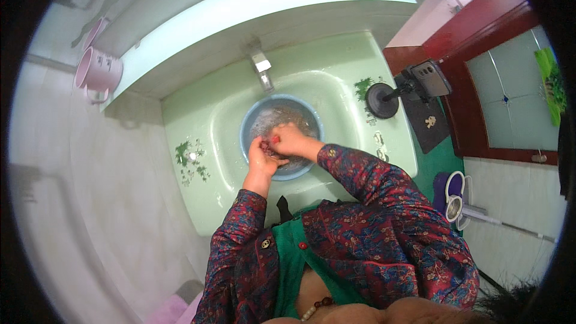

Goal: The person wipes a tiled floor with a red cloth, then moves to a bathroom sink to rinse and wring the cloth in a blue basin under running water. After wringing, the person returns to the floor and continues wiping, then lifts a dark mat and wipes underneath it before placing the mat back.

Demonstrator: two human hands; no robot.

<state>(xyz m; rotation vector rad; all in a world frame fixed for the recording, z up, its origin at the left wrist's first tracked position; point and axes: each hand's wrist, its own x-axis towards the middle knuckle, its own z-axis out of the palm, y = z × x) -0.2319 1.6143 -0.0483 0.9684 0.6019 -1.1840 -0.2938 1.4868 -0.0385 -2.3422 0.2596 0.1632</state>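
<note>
A round blue basin (pixel 245 123) stands in the pale green sink (pixel 219 126), with sudsy water in it. My left hand (pixel 261 157) and my right hand (pixel 292 140) are close together inside its rim, over the water. Between them shows a small dark red, wet-looking item (pixel 266 147), too small to name and partly hidden by my fingers. The left hand curls round it from the near left. From the right, the right hand bends its fingers over it; a bright red spot (pixel 275 139) shows by these fingers.
A chrome faucet (pixel 262 72) rises behind the basin. On the counter's right side, a round-based stand (pixel 382 101) holds a phone (pixel 429 78). A pink mug (pixel 99 74) sits at the left end of the long shelf (pixel 270 15). A mop bucket (pixel 449 195) stands at the right.
</note>
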